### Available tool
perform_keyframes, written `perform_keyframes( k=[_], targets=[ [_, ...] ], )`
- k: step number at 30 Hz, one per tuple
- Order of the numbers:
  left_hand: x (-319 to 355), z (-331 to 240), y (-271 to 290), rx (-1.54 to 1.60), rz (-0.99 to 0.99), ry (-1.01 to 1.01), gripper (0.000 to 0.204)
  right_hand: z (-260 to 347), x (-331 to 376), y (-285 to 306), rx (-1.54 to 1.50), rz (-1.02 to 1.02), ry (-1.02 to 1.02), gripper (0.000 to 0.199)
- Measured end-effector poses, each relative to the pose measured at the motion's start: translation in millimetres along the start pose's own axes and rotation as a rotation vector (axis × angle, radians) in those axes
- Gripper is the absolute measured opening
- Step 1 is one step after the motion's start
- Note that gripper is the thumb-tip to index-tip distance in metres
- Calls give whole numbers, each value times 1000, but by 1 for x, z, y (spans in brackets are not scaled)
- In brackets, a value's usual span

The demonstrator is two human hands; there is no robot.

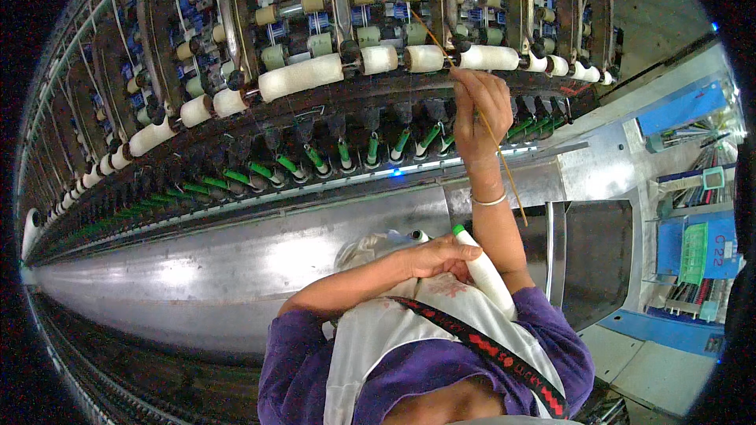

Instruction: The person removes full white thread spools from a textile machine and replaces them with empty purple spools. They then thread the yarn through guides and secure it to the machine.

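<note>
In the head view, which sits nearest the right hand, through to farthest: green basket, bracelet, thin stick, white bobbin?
1. Thin stick: in the right hand.
2. Bracelet: just below that hand.
3. White bobbin: lower, in the left hand.
4. Green basket: far right.

Grey, shiny floor runs as a long aisle below and to the left of the right fingers, narrowing towards the far left. Its surface carries broad white glare patches. Along the aisle's lower side, well apart from the fingers, stands a dark row of machinery. Below and to the right of the fingers lies a dark, flat panel; its material cannot be determined. Farther right are blue cabinets with a green basket at the front. A small blue light shows above and far right of the fingers.
</note>
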State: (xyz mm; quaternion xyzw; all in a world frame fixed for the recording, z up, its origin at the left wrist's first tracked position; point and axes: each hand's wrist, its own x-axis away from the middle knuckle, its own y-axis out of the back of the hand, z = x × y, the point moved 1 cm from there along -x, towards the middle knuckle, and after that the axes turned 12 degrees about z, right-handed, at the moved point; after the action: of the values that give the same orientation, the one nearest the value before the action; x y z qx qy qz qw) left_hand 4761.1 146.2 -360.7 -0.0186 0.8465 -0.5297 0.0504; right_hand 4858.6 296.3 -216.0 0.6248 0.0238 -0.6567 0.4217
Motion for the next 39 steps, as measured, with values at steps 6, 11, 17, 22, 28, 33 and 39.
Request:
perform_keyframes(
  k=[6, 11, 17, 22, 28, 33, 39],
  targets=[
    [3, 1, -3, -50, 24, -62, 49, 1, -56, 15, 260, 209, 198, 12],
    [9, 1, -7, -64, 35, -88, 49, 18, -130, 17, 290, 598, 309, 13],
    [17, 2, -4, -83, 58, -101, 52, 36, -186, -4, 128, 1134, 149, 26],
    [22, 14, 5, -60, 52, -138, 51, 39, -186, -13, 94, 1147, 199, 26],
    [45, 13, 9, -26, 53, -180, 51, 49, -168, -13, 136, 1083, 156, 22],
    [48, 6, 22, -48, -99, -2, 64, 40, -155, -10, 130, 943, 172, 20],
    [46, 14, 40, -33, -86, 17, 62, 21, -148, -20, 160, 907, 159, 23]
  ],
)
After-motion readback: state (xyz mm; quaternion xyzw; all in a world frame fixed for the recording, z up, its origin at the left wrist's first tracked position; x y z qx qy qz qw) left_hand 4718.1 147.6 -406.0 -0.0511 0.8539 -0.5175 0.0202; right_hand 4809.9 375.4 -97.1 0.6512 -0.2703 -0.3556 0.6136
